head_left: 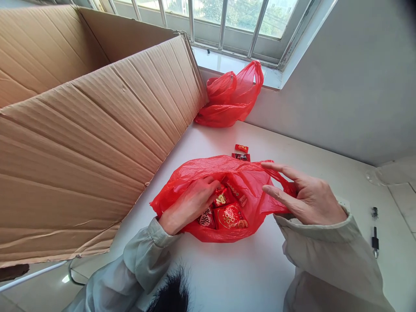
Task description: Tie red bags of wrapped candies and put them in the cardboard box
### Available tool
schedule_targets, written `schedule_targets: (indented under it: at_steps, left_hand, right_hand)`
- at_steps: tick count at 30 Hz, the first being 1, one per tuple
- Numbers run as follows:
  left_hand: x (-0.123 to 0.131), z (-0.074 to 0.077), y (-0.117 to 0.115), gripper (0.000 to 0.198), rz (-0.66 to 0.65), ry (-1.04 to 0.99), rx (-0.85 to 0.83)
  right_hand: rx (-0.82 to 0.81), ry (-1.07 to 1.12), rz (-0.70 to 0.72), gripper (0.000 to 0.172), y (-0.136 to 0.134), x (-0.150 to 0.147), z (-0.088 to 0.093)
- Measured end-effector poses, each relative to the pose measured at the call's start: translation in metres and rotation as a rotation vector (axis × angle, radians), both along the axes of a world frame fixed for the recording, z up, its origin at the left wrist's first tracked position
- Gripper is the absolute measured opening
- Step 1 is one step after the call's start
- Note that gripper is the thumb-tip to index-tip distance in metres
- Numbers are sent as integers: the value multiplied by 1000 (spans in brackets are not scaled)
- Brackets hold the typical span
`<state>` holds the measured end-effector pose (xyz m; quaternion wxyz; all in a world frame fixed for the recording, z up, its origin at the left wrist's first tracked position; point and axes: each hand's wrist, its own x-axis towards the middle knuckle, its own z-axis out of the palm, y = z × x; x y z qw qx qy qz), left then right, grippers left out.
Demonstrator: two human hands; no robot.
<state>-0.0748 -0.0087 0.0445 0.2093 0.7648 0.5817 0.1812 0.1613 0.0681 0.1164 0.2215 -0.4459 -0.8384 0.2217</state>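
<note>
A red plastic bag (201, 167) lies with its mouth open on the white table, with several red-wrapped sweets (231, 216) inside. My left hand (191, 201) reaches into it, fingers curled together at the sweets; its fingertips are partly hidden, so what they grip is unclear. My right hand (305, 193) holds the bag's right side, the gathered handle passing through the hand. Its thumb and index finger point apart at the bag's edge. Just beyond the bag lie two small wrapped sweets, a red one (241, 148) and a darker one (241, 157).
A large open cardboard box (130, 117) takes up the left side. Another red plastic bag (227, 104) sits at the back, by the barred window (224, 26). A black pen (375, 242) and a small dark item (375, 212) lie at the right. A grey wall (351, 86) bounds the table (221, 277).
</note>
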Motion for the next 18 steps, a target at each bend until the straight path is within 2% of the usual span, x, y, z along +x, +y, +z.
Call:
schedule_targets:
  at_steps: [10, 18]
  left_hand:
    - [0, -2, 3, 26, -123, -35, -35]
    - [6, 2, 3, 26, -85, -37, 4]
  right_hand:
    - [-30, 6, 5, 38, 1, -1, 2]
    - [-43, 18, -3, 39, 1, -2, 2]
